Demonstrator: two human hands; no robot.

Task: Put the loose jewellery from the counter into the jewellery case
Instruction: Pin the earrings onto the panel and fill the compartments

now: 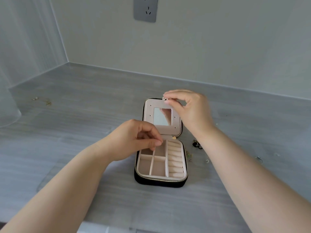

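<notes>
A black zip jewellery case (159, 181) lies open on the grey counter, its pink lid (149, 113) upright with a small mirror (162, 116). The base has several pink compartments and ring rolls (175, 158), with no jewellery visible in them. My right hand (190, 108) pinches a small shiny earring (165, 98) at the lid's top edge. My left hand (136, 140) hovers over the base's back left corner, thumb and fingertips pressed together; I cannot see anything in them. Loose jewellery (196, 144) lies right of the case, and small pieces (207, 160) sit nearer me.
More small gold pieces (48, 103) lie far left on the counter, near the corner. A wall socket (145, 10) is mounted above. Walls close off the back and left. The counter's front edge (107, 223) runs below my forearms.
</notes>
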